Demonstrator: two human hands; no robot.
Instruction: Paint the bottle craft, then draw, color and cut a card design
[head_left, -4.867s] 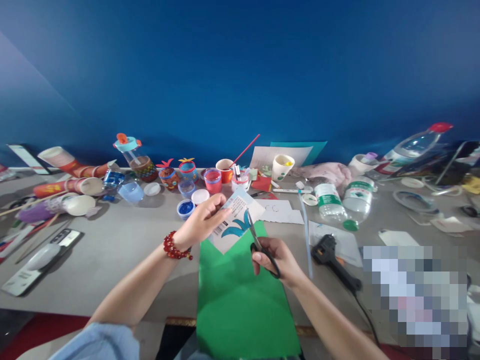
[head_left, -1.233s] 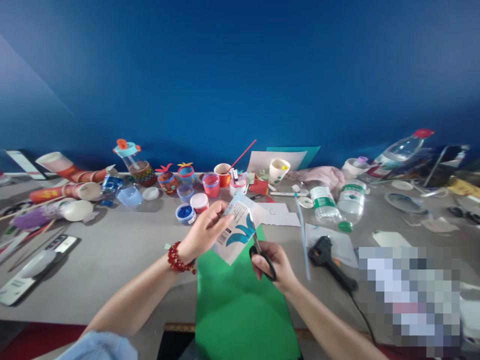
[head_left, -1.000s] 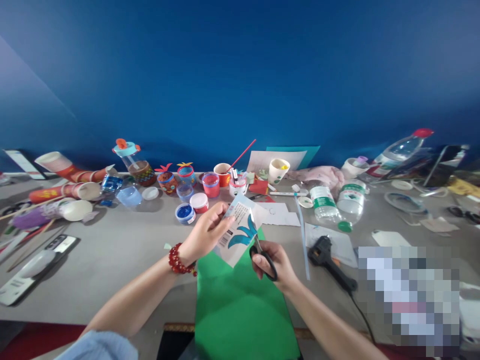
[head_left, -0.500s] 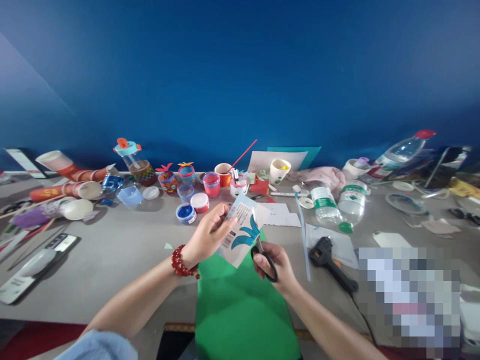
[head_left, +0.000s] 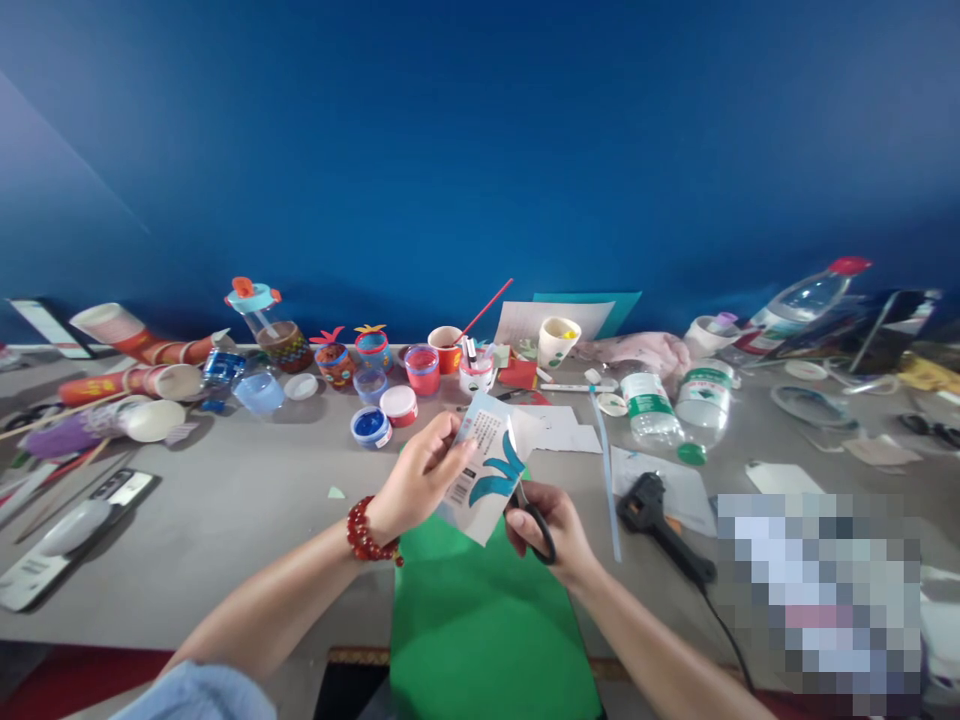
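Pinched in my left hand (head_left: pixel 427 470) is a printed piece of card (head_left: pixel 471 515) with a blue leaf-like shape (head_left: pixel 499 475) painted on it. My right hand (head_left: pixel 559 530) grips black-handled scissors (head_left: pixel 541 535), whose blades meet the card at its right edge beside the blue shape. Most of the blades is hidden behind the card. Below both hands a green sheet (head_left: pixel 487 620) hangs over the table's front edge.
A glue gun (head_left: pixel 652 520) lies to the right, near plastic bottles (head_left: pixel 649 405). Paint jars (head_left: pixel 371 427) and decorated cups (head_left: pixel 335 365) stand at the back. A phone (head_left: pixel 75 540) lies at left. A blue wall (head_left: pixel 480 180) rises behind the table (head_left: pixel 255 500).
My left hand has turned the card slightly, and its lower corner has moved down and to the right. The scissors stay at its right edge, with their blades less visible.
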